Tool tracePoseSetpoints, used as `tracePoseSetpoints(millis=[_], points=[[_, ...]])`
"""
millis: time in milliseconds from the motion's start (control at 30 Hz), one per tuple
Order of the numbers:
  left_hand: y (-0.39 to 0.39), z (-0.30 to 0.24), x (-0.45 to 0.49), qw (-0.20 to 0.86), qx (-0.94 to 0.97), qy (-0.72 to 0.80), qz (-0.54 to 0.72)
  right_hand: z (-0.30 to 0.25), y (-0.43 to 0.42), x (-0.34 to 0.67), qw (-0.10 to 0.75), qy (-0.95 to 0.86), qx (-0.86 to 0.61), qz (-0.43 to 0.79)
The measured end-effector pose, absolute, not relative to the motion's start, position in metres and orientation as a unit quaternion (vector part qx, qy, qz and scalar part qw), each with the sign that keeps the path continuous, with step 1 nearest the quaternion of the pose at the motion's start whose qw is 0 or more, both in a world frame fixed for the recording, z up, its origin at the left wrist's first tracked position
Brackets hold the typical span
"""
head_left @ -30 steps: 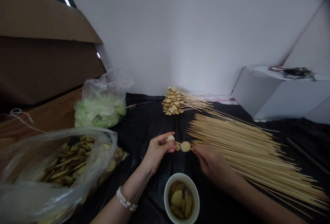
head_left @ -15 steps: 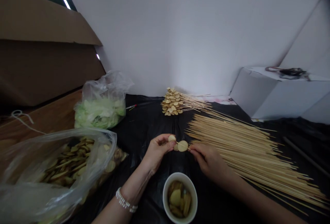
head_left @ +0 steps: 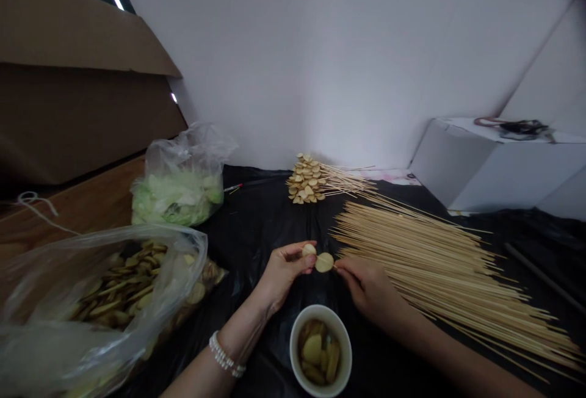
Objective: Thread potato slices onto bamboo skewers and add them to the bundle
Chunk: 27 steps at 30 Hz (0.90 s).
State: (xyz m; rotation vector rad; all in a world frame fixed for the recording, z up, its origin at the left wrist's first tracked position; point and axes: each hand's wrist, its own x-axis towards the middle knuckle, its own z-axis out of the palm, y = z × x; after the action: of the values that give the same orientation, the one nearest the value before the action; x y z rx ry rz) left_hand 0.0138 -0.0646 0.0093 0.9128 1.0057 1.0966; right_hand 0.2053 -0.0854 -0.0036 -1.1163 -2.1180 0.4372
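Observation:
Between my hands is a thin wooden skewer with round pale slices, which look like potato, threaded on it. My left hand (head_left: pixel 284 273) pinches a slice (head_left: pixel 308 251) at the skewer's left end. Another slice (head_left: pixel 325 262) sits on the skewer between the two hands. My right hand (head_left: pixel 366 282) is closed on the skewer just right of that slice; most of the stick is hidden by the hand. Below them stands a white cup (head_left: pixel 295 361) with more slices in liquid. To the right lies a wide spread of bare skewers (head_left: pixel 434 257).
Filled skewers (head_left: pixel 306 179) are stacked by the wall. On the left are an open plastic bag of slices (head_left: pixel 132 276) and a bag of pale green vegetable pieces (head_left: pixel 178 196). A cardboard box (head_left: pixel 82 117) rises behind them. A white box (head_left: pixel 494 166) stands at right.
My left hand has shifted slightly right along the skewer, and its slice now sits closer to the slice in the middle. My right hand stays nearly still.

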Motion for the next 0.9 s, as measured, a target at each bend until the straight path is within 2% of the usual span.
tracePoseSetpoints(millis=[167, 333, 633, 767, 900], points=[[-0.064, 0.012, 0.017, 0.628, 0.405, 0.437, 0.501, 0.000, -0.082, 0.207, 0.360, -0.818, -0.425, 0.143], [-0.058, 0.008, 0.014, 0.573, 0.426, 0.451, 0.535, 0.014, -0.073, 0.222, 0.445, -0.754, -0.475, 0.094], [-0.052, -0.008, 0.009, 0.324, 0.713, 0.482, 0.393, 0.002, -0.069, 0.224, 0.403, -0.777, -0.473, 0.102], [-0.053, -0.011, 0.006, 0.270, 0.747, 0.498, 0.347, -0.003, -0.067, 0.224, 0.396, -0.782, -0.467, 0.112], [-0.053, -0.011, 0.006, 0.259, 0.754, 0.509, 0.326, -0.006, -0.067, 0.224, 0.388, -0.790, -0.461, 0.115]])
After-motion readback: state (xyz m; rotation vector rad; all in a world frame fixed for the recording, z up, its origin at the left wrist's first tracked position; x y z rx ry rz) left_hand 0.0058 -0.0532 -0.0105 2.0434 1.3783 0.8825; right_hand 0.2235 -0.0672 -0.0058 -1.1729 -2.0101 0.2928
